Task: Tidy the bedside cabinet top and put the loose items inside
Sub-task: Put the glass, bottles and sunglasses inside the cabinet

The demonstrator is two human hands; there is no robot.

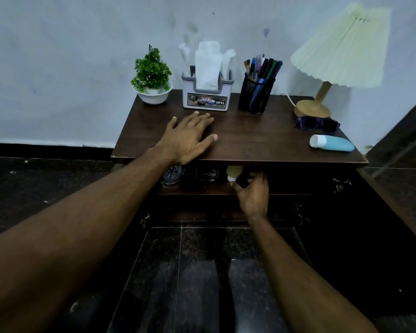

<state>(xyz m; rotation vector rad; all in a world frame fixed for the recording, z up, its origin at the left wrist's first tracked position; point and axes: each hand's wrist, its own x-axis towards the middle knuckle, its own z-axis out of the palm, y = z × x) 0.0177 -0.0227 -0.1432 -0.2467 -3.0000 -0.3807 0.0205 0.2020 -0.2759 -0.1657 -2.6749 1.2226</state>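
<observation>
The left hand lies flat and open on the cabinet top near its front-left edge, while the right hand reaches under the front edge onto the inner shelf, fingers half-curled by a yellowish bottle — whether it grips it or only touches the white cap I cannot tell. On that dim shelf a blind nudge could tip the bottle toward the cut-glass piece at the left end. The sunglasses and blue tube lie loose by the top's right edge — the tube, on its side, could roll off if jolted.
</observation>
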